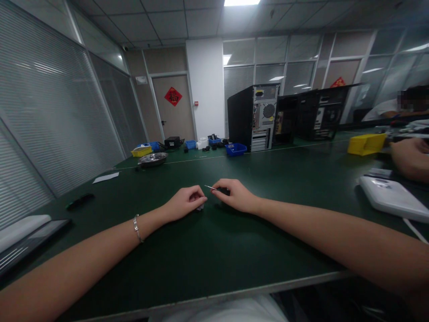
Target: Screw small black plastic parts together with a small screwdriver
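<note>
So there's a thin little screwdriver [217, 189], dark handle, slim metal tip pointing left, lying nearly flat just above the green table. Right next to its tip sits a tiny pale part [200, 208], mostly hidden.

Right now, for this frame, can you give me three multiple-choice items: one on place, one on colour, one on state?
1. Where does the yellow bin stand?
A. right side of the table
B. floor
C. beside the door

2. What colour is the table mat?
A. white
B. dark green
C. red

3. What is the right hand doing?
A. lying flat and open
B. raised in the air
C. pinching a thin tool

Answers: 1 A, it sits at the right near the computer towers; 2 B, the mat is green throughout; 3 C, the metal tip pokes out toward the left hand.
</note>
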{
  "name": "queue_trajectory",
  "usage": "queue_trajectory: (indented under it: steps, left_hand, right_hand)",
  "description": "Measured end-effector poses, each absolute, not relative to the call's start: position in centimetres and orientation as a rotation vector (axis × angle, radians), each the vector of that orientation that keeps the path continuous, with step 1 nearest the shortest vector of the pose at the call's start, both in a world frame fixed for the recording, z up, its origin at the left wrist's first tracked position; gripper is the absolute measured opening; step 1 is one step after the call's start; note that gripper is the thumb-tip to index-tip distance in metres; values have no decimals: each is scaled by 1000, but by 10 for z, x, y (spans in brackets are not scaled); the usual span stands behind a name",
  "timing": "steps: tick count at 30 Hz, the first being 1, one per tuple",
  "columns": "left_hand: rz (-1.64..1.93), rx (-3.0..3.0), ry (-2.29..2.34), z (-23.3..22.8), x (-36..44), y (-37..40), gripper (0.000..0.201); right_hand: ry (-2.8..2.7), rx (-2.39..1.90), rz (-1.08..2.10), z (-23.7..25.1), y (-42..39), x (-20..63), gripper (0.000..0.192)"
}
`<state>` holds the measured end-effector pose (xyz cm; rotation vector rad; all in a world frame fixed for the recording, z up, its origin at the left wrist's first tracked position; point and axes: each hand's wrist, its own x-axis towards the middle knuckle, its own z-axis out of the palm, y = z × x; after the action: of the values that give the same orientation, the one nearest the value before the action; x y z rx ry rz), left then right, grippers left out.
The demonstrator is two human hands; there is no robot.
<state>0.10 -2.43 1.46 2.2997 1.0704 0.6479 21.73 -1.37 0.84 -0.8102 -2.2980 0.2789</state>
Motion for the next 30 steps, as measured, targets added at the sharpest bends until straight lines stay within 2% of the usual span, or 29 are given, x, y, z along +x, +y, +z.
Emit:
queue_trajectory:
  steps: [9,13,17,20,27,30]
  left_hand:
    - [632,2179,1076,15,-2,-18,30]
    - [797,1973,1079,16,-2,-14,31]
    - [988,1769,1132,13,-5,-7,35]
    - [1059,1674,1054,8,-7,-2,32]
    - [1003,1358,762,11,-2,-10,18]
    - [976,1351,780,11,-2,-10,17]
  right_hand:
    - [-2292,-819,289,9,-15,219,22]
    - [-2260,-866,349,11,-19,215,22]
    - [-2354,-956,424,13,-26,208,34]
    - [-2488,-965,353,16,-29,204,43]
    - [-2515,-952,167,12,-25,200,22]
    - [-2429,-940,255,7,-20,202,16]
